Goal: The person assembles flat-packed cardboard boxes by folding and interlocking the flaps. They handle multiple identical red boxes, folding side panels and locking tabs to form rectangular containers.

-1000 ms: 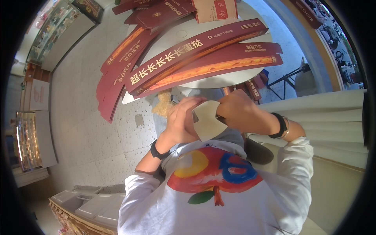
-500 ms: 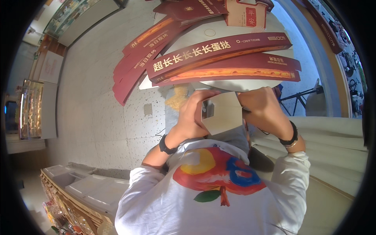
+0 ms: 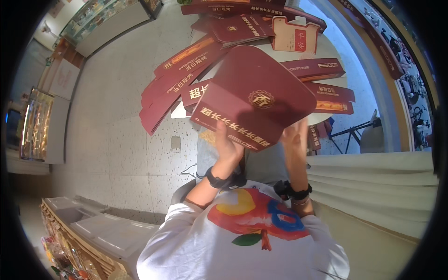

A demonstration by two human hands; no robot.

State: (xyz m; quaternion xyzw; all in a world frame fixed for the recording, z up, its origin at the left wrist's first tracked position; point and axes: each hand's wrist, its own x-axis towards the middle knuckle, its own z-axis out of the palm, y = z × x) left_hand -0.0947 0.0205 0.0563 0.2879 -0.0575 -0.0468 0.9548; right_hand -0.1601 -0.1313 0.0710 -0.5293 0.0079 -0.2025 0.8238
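Note:
A dark red carton (image 3: 273, 77) with a gold emblem and gold lettering is tilted up in front of me, above my lap at the table's near edge. Its broad flap stands raised toward the table. My left hand (image 3: 228, 147) grips the lower left of the carton, thumb lying up along its front face and the other fingers hidden beneath. At the lower right corner my right hand (image 3: 295, 140) holds the carton's edge, its fingers partly behind the board. The carton's inside is hidden from view.
Long dark red boxes (image 3: 333, 69) and flat cartons (image 3: 179, 70) cover much of the round white table (image 3: 265, 45). A cream paper bag (image 3: 285, 38) stands at the back. White curtain (image 3: 359, 172) hangs at right; a display case (image 3: 95, 23) stands far left.
The carton has turned from its pale inner side to its dark red outside and risen forward over the table edge. My right hand has moved down and inward to its lower right corner.

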